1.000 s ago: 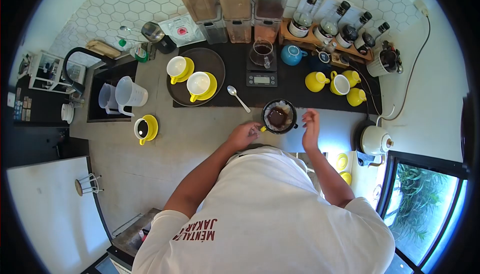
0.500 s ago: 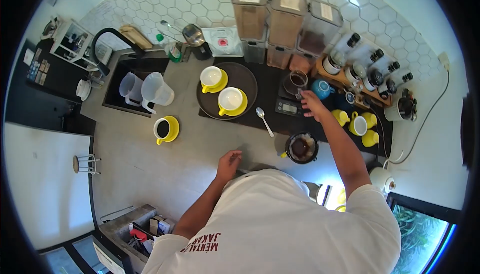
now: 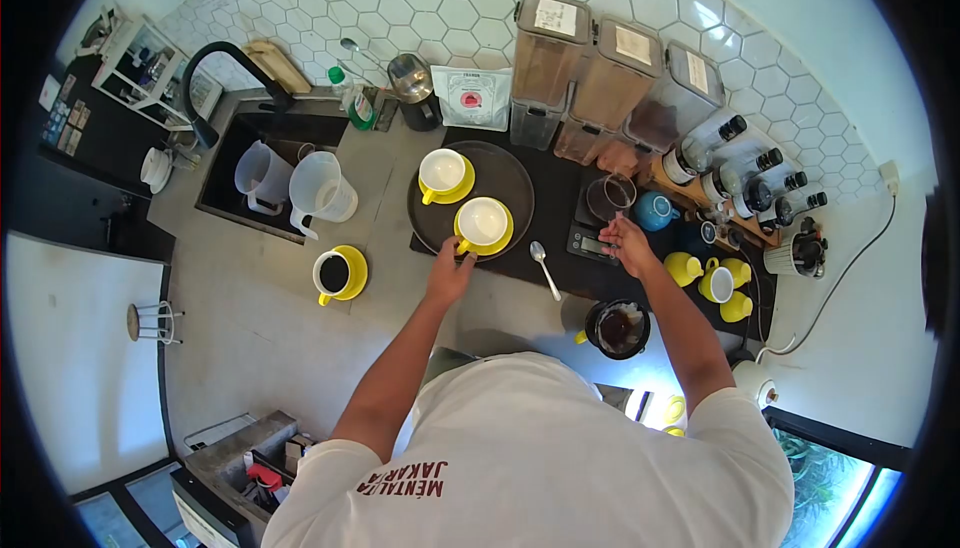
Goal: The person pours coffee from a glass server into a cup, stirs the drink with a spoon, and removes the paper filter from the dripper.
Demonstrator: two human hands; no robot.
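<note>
My left hand (image 3: 450, 270) is at the tray's near edge, fingers closed around the yellow handle of the front white-and-yellow cup (image 3: 482, 221). That cup sits on a yellow saucer on the round dark tray (image 3: 420, 223), with a second such cup (image 3: 441, 170) behind it. My right hand (image 3: 627, 246) is closed at the handle of a glass coffee server (image 3: 610, 196), which is over the digital scale (image 3: 588, 241). Dark liquid shows in the server. Nearer me stands a coffee dripper (image 3: 617, 329) with a wet paper filter. A spoon (image 3: 545, 270) lies between my hands.
A cup of black coffee (image 3: 333, 271) stands on a saucer at left, near the sink (image 3: 225, 188) with plastic pitchers. Tall storage canisters (image 3: 550, 48) line the wall. Several yellow cups (image 3: 720, 285), a blue cup (image 3: 655, 210) and bottles (image 3: 730, 183) stand at right.
My left hand has moved forward from beside my body to the front cup's handle. My right hand has closed at the server's handle. The view has shifted slightly.
</note>
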